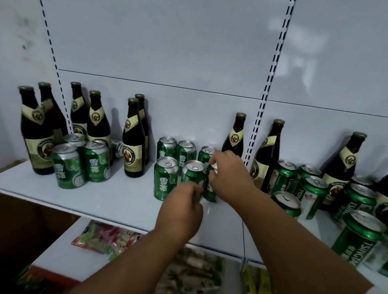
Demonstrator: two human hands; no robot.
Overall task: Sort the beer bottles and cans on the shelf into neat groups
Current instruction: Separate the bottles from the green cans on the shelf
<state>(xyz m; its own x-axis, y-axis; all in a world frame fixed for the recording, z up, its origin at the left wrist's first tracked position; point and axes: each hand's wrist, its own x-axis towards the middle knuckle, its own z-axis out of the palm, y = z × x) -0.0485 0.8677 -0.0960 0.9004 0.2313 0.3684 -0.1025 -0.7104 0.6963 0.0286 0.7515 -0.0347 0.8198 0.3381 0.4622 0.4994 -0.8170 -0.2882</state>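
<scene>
On the white shelf (118, 199) stand dark beer bottles (133, 141) with cream labels and green cans. In the middle is a cluster of green cans with Chinese characters (165, 179). My right hand (229, 175) grips the front right can (209, 192) of that cluster from the right side. My left hand (182, 210) holds the lower part of the middle front can (194, 172). Several bottles and three cans (68, 169) stand at the left. A lone bottle (235, 137) is behind my right hand.
At the right stand green Tsingtao cans (359, 238) mixed with more dark bottles (269, 155). One can lies on its side (117, 148) behind the left bottles. Snack packets (107, 239) lie on the lower shelf. Slotted uprights run up the back panel.
</scene>
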